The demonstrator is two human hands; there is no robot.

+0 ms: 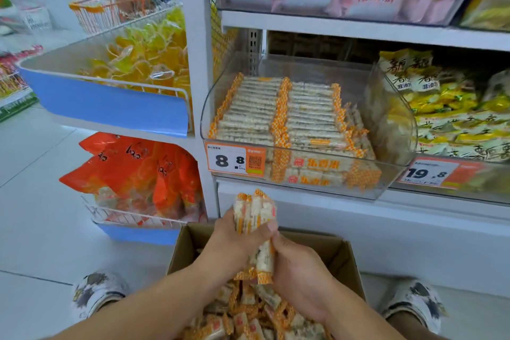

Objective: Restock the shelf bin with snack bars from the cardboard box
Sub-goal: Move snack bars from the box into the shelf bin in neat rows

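Shop aisle, white shelving. Clear bin (306, 130) on mid shelf holding neat rows of bars. Box (339, 254) on floor below, loose bars inside. L hand (234, 237) & R hand (298, 270) close together, both gripping one bundle of bars (255, 215) above box, under bin front.

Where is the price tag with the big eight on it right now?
In the head view the price tag sticks to the front left corner of the clear shelf bin, above the two hands.
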